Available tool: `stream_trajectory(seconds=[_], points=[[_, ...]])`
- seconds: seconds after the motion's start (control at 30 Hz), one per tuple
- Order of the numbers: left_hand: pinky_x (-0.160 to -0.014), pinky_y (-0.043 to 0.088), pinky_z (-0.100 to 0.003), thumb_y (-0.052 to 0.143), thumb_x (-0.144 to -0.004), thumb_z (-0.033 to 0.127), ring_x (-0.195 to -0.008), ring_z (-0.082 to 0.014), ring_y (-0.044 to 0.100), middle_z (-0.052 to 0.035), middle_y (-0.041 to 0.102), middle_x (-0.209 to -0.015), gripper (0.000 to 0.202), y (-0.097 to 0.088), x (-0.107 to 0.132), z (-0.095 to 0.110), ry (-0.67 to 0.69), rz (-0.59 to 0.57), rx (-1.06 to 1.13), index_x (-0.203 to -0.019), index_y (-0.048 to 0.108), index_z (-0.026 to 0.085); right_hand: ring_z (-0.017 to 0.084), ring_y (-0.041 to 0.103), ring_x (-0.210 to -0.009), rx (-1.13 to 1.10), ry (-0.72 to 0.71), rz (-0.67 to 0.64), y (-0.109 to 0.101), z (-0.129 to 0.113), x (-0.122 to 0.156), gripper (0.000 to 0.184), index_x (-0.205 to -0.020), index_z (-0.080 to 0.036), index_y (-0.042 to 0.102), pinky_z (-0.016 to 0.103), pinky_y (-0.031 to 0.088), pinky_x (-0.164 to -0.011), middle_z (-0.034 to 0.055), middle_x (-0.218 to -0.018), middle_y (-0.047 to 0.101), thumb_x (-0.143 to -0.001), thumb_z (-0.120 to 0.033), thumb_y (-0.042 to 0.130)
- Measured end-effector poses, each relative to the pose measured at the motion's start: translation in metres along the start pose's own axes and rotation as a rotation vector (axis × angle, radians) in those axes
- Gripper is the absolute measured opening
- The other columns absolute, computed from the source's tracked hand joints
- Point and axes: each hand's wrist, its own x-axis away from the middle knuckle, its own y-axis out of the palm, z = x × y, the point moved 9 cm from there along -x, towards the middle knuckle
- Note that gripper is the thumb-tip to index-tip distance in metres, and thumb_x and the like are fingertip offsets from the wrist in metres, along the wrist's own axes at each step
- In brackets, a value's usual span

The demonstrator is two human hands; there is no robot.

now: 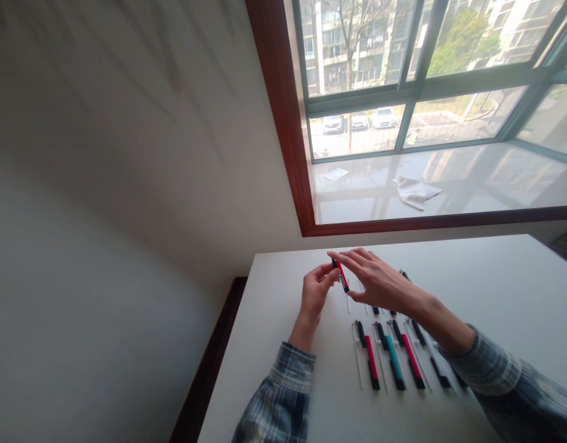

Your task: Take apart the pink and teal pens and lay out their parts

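Above the far left part of the white table (246, 332), a red and black pen (341, 274) is tilted between my hands. My left hand (314, 292) is closed, pinching the pen with thumb and fingertips. My right hand (380, 280) spans the same pen lengthwise, its thumb at the lower end and its index finger by the upper end, the other fingers stretched out. Below lies a row of pen parts: a red barrel (372, 363), a teal barrel (394, 366), another red barrel (412, 362), black pieces and thin white refills (358, 357). My right hand and forearm partly cover more parts.
A window with a reddish-brown frame (306, 209) rises behind the table. On its sill lie a white cloth (415, 192) and a piece of paper (335, 175). A plain wall (126, 184) stands to the left.
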Motion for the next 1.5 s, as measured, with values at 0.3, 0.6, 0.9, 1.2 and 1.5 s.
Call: stream_trajectory(seconds=[0.3, 0.6, 0.9, 1.2, 1.5], points=[[-0.083, 0.048, -0.034, 0.08, -0.081, 0.043, -0.091, -0.0221, 0.067, -0.0106, 0.077, -0.103, 0.038, 0.001, -0.002, -0.004, -0.024, -0.018, 0.025, -0.109, 0.08, 0.018, 0.033, 0.056, -0.125, -0.005, -0.006, -0.022, 0.0, -0.003, -0.001, 0.093, -0.162, -0.033, 0.022, 0.055, 0.053, -0.104, 0.0106, -0.144, 0.057, -0.083, -0.013, 0.067], [-0.079, 0.048, -0.03, 0.081, -0.08, 0.047, -0.092, -0.0215, 0.069, -0.0102, 0.077, -0.107, 0.039, 0.001, -0.001, -0.004, -0.036, 0.002, 0.044, -0.108, 0.08, 0.02, 0.035, 0.055, -0.129, 0.007, 0.02, -0.064, 0.002, -0.005, -0.001, 0.091, -0.161, -0.034, 0.024, 0.054, 0.053, -0.104, 0.0112, -0.147, 0.054, -0.085, -0.018, 0.07], [-0.085, 0.05, -0.033, 0.083, -0.079, 0.046, -0.092, -0.0213, 0.067, -0.0106, 0.077, -0.103, 0.039, 0.004, -0.002, -0.003, -0.018, -0.052, 0.083, -0.105, 0.08, 0.017, 0.033, 0.056, -0.128, -0.001, 0.023, -0.055, 0.003, -0.002, 0.001, 0.095, -0.161, -0.033, 0.024, 0.05, 0.054, -0.103, 0.0105, -0.147, 0.055, -0.083, -0.02, 0.077], [-0.087, 0.051, -0.036, 0.087, -0.073, 0.041, -0.089, -0.0208, 0.068, -0.0081, 0.077, -0.098, 0.031, -0.005, 0.003, 0.003, -0.014, 0.064, 0.09, -0.092, 0.077, 0.018, 0.027, 0.069, -0.097, 0.047, 0.147, -0.186, 0.022, 0.037, 0.012, 0.015, -0.107, -0.024, 0.074, 0.04, 0.056, -0.083, 0.0074, -0.103, 0.075, -0.093, -0.023, 0.07], [-0.089, 0.053, -0.037, 0.087, -0.075, 0.036, -0.088, -0.0198, 0.068, -0.0062, 0.077, -0.095, 0.028, -0.002, 0.007, 0.017, 0.05, 0.107, 0.115, -0.094, 0.078, 0.018, 0.024, 0.066, -0.089, 0.054, 0.196, -0.251, 0.043, 0.044, 0.017, 0.006, -0.096, -0.024, 0.074, 0.031, 0.05, -0.074, 0.0051, -0.089, 0.073, -0.093, -0.022, 0.069]])
